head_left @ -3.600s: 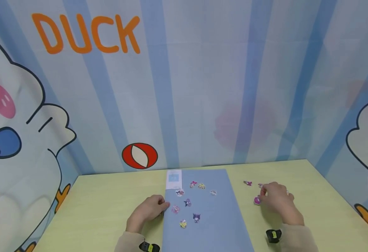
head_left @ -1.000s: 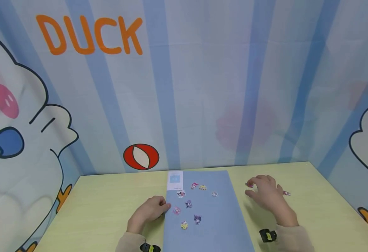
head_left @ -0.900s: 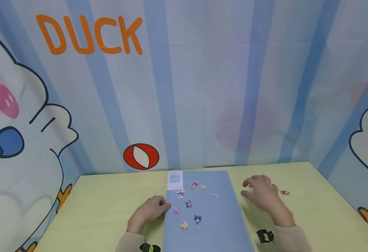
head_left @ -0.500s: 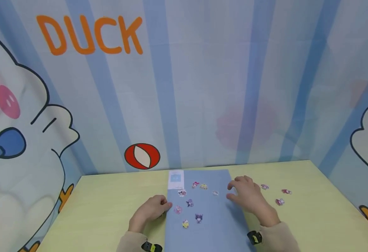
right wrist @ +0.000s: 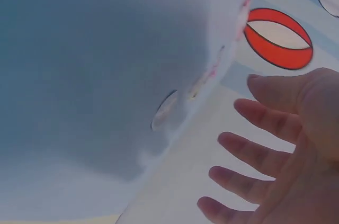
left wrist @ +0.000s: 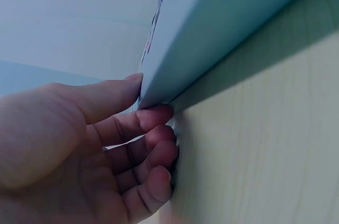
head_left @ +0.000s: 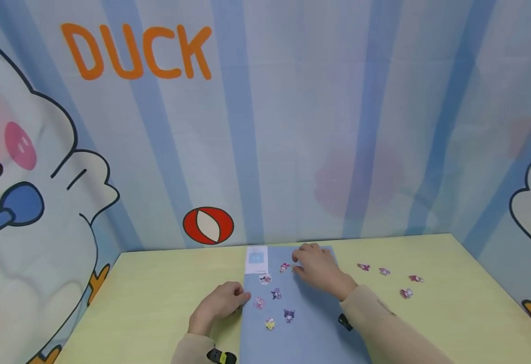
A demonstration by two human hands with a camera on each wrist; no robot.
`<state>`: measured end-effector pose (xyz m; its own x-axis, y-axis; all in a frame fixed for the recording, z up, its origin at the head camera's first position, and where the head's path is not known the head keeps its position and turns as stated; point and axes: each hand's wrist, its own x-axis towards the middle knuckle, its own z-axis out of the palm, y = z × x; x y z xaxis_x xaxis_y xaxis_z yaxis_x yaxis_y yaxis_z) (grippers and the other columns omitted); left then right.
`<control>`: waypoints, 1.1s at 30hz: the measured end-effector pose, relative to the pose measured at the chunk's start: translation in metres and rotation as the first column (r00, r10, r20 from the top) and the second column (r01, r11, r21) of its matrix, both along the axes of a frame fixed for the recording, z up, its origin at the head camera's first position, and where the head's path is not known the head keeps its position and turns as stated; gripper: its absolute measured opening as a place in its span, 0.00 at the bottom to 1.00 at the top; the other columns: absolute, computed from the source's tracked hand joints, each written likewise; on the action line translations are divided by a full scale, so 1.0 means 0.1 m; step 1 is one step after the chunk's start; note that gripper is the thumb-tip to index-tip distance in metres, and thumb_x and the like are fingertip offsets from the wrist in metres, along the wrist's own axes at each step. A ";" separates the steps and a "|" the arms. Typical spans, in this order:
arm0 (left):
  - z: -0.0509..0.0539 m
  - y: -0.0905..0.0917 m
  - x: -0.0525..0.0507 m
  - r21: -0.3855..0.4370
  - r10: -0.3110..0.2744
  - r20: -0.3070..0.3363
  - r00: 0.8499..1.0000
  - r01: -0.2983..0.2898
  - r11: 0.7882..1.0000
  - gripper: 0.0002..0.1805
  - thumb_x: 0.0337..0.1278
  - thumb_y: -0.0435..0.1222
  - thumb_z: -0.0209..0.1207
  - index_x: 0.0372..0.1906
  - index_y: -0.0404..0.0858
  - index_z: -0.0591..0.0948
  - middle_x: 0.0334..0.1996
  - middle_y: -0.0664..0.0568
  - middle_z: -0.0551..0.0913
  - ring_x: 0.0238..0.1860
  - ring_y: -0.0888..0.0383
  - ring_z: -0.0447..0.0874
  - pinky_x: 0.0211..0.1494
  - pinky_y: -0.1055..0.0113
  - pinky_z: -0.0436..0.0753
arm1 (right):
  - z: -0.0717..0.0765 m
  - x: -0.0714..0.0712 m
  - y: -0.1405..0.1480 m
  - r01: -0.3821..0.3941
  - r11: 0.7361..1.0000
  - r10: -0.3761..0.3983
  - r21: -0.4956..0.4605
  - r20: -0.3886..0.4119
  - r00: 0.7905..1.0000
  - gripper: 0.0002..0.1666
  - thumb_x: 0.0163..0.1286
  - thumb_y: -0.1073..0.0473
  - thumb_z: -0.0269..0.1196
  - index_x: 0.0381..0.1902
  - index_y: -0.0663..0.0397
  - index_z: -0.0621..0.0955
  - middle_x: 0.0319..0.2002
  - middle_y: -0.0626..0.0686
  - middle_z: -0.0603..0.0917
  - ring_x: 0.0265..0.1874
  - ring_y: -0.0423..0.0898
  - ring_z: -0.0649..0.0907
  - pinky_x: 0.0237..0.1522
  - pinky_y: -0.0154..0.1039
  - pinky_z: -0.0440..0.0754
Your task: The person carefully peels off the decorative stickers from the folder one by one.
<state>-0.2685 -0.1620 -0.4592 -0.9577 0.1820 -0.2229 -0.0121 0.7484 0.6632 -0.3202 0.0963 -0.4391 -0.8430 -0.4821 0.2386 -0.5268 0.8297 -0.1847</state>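
Stickers (head_left: pixel 289 316) lie scattered over the left and far parts of a blue board (head_left: pixel 310 328), which rests on the pale yellow counter (head_left: pixel 165 293). A purple one sits near the middle of the group, a pink one close to the left edge, and a yellow one lower down. A white card (head_left: pixel 256 262) with a blue square fills the board's far left corner, with one sticker just beside its near edge.

The left hand (head_left: pixel 222 304) pinches the board's left edge — thumb above, index finger below, the other fingers curled beneath. The right hand (head_left: pixel 320 271) is over the far part of the board, fingers spread wide and apart, nothing between them; beside it is a pink sticker, and in the right wrist view an oval sticker (right wrist: pixel 164 110) lies on the board.

Four more stickers lie on the counter, right of the board and well apart from the left hand.

Beige sleeves (head_left: pixel 374 313) cover both arms. Behind the counter hangs a striped blue backdrop (head_left: pixel 292 126) — orange DUCK lettering (head_left: pixel 135 52), a white duck (head_left: pixel 33 273) and a red-and-white ball (head_left: pixel 192 226).
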 end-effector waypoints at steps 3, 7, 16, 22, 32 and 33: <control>-0.01 0.01 0.01 -0.001 0.002 -0.003 1.000 -0.002 1.000 0.14 0.68 0.42 0.58 0.29 0.38 0.75 0.22 0.51 0.73 0.26 0.57 0.69 0.30 0.64 0.67 | -0.04 -0.09 -0.08 -0.016 1.000 0.016 0.008 0.012 1.000 0.08 0.67 0.56 0.66 0.42 0.50 0.82 0.42 0.51 0.79 0.47 0.55 0.77 0.44 0.57 0.74; -0.01 0.00 0.00 -0.002 0.001 -0.014 1.000 -0.002 1.000 0.13 0.67 0.41 0.58 0.29 0.38 0.75 0.22 0.51 0.73 0.26 0.57 0.69 0.30 0.64 0.67 | -0.10 -0.21 -0.17 -0.030 1.000 0.030 0.006 0.026 0.999 0.07 0.67 0.55 0.66 0.40 0.50 0.81 0.39 0.51 0.78 0.42 0.53 0.75 0.41 0.54 0.74; -0.04 -0.01 0.00 -0.003 -0.001 -0.004 1.000 0.001 1.000 0.13 0.67 0.42 0.58 0.29 0.39 0.75 0.22 0.51 0.73 0.25 0.57 0.69 0.29 0.64 0.67 | -0.23 -0.36 -0.28 -0.043 0.999 0.047 -0.029 0.134 0.990 0.09 0.66 0.54 0.67 0.31 0.51 0.79 0.30 0.48 0.71 0.32 0.46 0.71 0.34 0.44 0.72; -0.02 0.01 -0.02 -0.013 0.014 0.005 1.000 -0.014 1.000 0.13 0.67 0.42 0.58 0.30 0.39 0.75 0.23 0.51 0.73 0.26 0.56 0.70 0.30 0.64 0.67 | -0.26 -0.43 -0.29 -0.020 0.998 0.030 -0.060 0.167 0.986 0.07 0.67 0.60 0.65 0.31 0.51 0.77 0.30 0.48 0.73 0.34 0.46 0.73 0.38 0.44 0.74; -0.01 0.02 0.00 -0.001 0.018 0.003 1.000 -0.018 1.000 0.13 0.67 0.41 0.59 0.29 0.38 0.75 0.22 0.51 0.73 0.25 0.56 0.69 0.30 0.64 0.67 | -0.21 -0.44 -0.28 -0.026 0.998 0.036 -0.053 0.199 0.979 0.08 0.69 0.63 0.63 0.30 0.51 0.75 0.30 0.48 0.72 0.34 0.46 0.73 0.39 0.44 0.73; -0.01 0.02 0.01 0.000 0.017 0.001 1.000 -0.017 1.000 0.13 0.67 0.41 0.58 0.29 0.38 0.75 0.22 0.51 0.73 0.25 0.56 0.69 0.30 0.64 0.67 | -0.20 -0.43 -0.28 -0.029 0.998 0.039 -0.049 0.197 0.980 0.08 0.70 0.63 0.62 0.30 0.51 0.75 0.30 0.48 0.72 0.34 0.46 0.73 0.39 0.44 0.73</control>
<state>-0.2679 -0.1601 -0.4598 -0.9604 0.1656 -0.2242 -0.0259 0.7478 0.6634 -0.3634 0.0683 -0.4588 -0.8590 -0.5038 0.0912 -0.5038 0.8001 -0.3255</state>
